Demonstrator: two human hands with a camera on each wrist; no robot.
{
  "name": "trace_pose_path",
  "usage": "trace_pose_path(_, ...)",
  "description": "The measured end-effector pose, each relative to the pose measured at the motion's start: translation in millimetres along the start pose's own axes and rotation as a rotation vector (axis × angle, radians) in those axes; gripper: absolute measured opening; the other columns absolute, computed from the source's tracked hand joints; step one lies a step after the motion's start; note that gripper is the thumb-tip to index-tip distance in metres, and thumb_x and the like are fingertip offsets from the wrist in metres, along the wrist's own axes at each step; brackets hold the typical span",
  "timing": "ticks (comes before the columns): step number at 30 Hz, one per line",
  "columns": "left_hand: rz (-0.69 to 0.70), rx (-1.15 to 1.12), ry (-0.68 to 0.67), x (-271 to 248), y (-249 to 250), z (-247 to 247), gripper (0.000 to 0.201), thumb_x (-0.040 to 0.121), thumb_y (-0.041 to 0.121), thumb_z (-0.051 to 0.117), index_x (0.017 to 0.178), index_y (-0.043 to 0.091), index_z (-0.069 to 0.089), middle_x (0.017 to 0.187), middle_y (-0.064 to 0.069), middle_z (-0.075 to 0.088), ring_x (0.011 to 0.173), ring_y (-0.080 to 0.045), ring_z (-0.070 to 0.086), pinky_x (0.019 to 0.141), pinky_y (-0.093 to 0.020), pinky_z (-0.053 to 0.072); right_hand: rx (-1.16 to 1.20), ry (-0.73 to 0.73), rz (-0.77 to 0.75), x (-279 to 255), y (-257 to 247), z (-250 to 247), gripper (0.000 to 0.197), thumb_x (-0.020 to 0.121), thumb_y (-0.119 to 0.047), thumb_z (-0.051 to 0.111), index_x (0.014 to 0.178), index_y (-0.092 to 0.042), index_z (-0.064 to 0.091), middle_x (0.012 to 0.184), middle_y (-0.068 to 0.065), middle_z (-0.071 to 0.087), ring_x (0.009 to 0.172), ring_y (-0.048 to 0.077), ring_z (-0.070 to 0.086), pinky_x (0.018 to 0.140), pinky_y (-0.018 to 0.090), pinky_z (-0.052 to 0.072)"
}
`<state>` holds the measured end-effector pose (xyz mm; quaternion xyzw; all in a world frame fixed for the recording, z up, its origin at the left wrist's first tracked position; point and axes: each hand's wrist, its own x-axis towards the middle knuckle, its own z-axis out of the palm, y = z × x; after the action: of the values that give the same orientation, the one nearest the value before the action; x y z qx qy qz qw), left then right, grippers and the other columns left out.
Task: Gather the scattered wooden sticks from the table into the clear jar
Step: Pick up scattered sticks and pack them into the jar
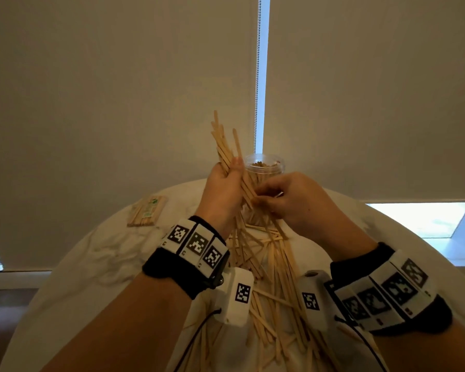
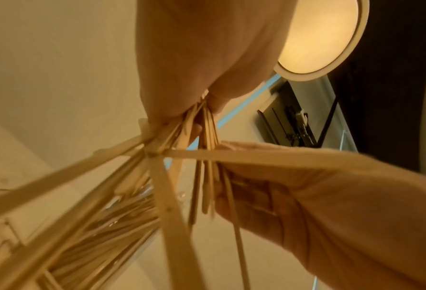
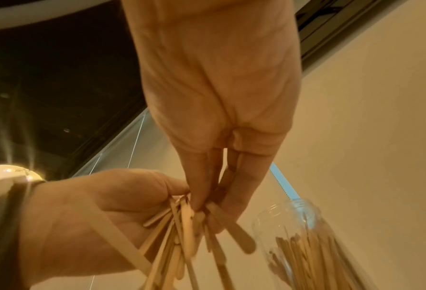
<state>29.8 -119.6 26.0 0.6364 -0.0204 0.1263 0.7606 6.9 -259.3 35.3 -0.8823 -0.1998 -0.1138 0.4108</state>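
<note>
The left hand (image 1: 223, 189) is closed round a bundle of flat wooden sticks (image 1: 224, 146), gripping it at about mid-length so the upper ends fan up and away from it while the lower ends trail down towards the desk (image 1: 97, 245). The right hand (image 1: 287, 200), just beside it, has its fingertips (image 3: 199, 204) pinched on the lower part of the same bundle; this looks like squaring the sticks so they line up and will go through a narrow mouth together, though that is a judgement. In the wrist views several sticks still cross at angles, so the bundle is not yet tidy.

The clear jar (image 1: 265, 167) stands upright just beyond both hands, partly hidden by them, already holding many sticks on end. Holding the bundle raised and this close to the open mouth probably keeps the drop short. Below and nearer than the hands, many loose sticks (image 1: 269, 267) lie scattered on the desk, so the task seems well short of finished.

To the left of the left hand a wrapped pack of sticks (image 1: 147, 212) lies flat; it carries a small green mark, too small to read. The wrist bands bear black-and-white square code tags, with no legible writing
</note>
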Motion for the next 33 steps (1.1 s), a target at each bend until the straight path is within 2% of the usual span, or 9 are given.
trace_pose_path(4,-0.018,-0.135,-0.085,1,9,-8,0.027,0.107,0.031,0.042,0.095,0.011,0.056,0.064,-0.001,0.067,0.052,-0.012,0.065,0.047,-0.026,0.053,-0.019,0.015,0.022,1,6,3,0.004,0.087,-0.029,0.074,0.088,-0.029,0.078,0.076,-0.009,0.073,0.072,0.006,0.068,0.079,0.040,0.060)
trace_pose_path(8,-0.054,-0.233,-0.099,1,6,-16,0.035,0.107,0.030,0.041,0.119,-0.001,0.053,0.084,-0.012,0.071,0.066,-0.020,0.069,0.060,-0.034,0.058,0.006,-0.021,0.056,1,7,4,0.003,0.085,-0.029,0.075,0.084,-0.029,0.078,0.075,-0.008,0.074,0.070,0.008,0.070,0.079,0.040,0.061)
trace_pose_path(11,-0.037,-0.282,-0.079,3,3,-16,0.021,0.107,0.024,0.042,0.114,0.007,0.052,0.073,-0.006,0.064,0.056,-0.013,0.058,0.054,-0.028,0.052,-0.014,-0.088,0.062,-1,6,5,0.006,0.088,-0.030,0.072,0.087,-0.029,0.077,0.078,-0.009,0.074,0.070,0.006,0.070,0.077,0.036,0.061)
trace_pose_path(15,-0.018,-0.325,-0.046,9,6,-15,0.033,0.107,0.033,0.039,0.120,0.007,0.055,0.066,0.001,0.050,0.052,-0.008,0.042,0.049,-0.021,0.038,-0.075,-0.133,0.078,-1,5,6,0.007,0.089,-0.031,0.070,0.087,-0.029,0.076,0.076,-0.008,0.073,0.064,0.004,0.068,0.072,0.031,0.059)
trace_pose_path(18,-0.029,-0.323,0.006,13,6,-12,0.047,0.098,0.056,0.044,0.108,0.011,0.054,0.063,0.005,0.041,0.049,-0.007,0.034,0.047,-0.023,0.034,-0.083,-0.158,0.090,-1,1,2,0.007,0.090,-0.030,0.070,0.087,-0.027,0.076,0.074,-0.007,0.073,0.065,0.006,0.069,0.070,0.029,0.059)
trace_pose_path(23,-0.058,-0.310,0.082,15,0,-13,0.035,0.102,0.047,0.045,0.084,0.017,0.045,0.060,0.005,0.037,0.042,-0.005,0.026,0.038,-0.020,0.024,-0.133,-0.124,0.086,-6,-9,-27,0.008,0.091,-0.028,0.069,0.084,-0.029,0.072,0.076,-0.008,0.069,0.071,0.006,0.065,0.066,0.025,0.051)
trace_pose_path(28,-0.120,-0.206,-0.130,0,9,-4,0.044,0.100,0.054,0.043,0.082,0.015,0.051,0.071,-0.003,0.056,0.049,-0.008,0.046,0.038,-0.017,0.033,0.054,0.125,0.047,-7,-17,-44,0.006,0.090,-0.023,0.070,0.092,-0.018,0.068,0.076,0.001,0.074,0.065,0.013,0.071,0.063,0.027,0.060)
trace_pose_path(31,-0.107,-0.071,-0.341,-16,16,6,0.053,0.101,0.055,0.037,0.101,0.009,0.062,0.091,-0.009,0.073,0.079,-0.020,0.071,0.063,-0.029,0.059,0.066,0.202,-0.004,-8,-23,-42,0.009,0.091,-0.027,0.067,0.092,-0.018,0.069,0.074,-0.003,0.073,0.065,0.007,0.071,0.057,0.019,0.055)
trace_pose_path(33,-0.108,-0.082,-0.454,-25,21,11,0.056,0.102,0.054,0.035,0.108,0.006,0.062,0.083,-0.009,0.071,0.070,-0.020,0.070,0.064,-0.033,0.060,0.021,0.236,-0.046,-9,-25,-39,0.011,0.091,-0.033,0.066,0.089,-0.024,0.070,0.074,-0.008,0.071,0.065,-0.001,0.067,0.058,0.015,0.046)
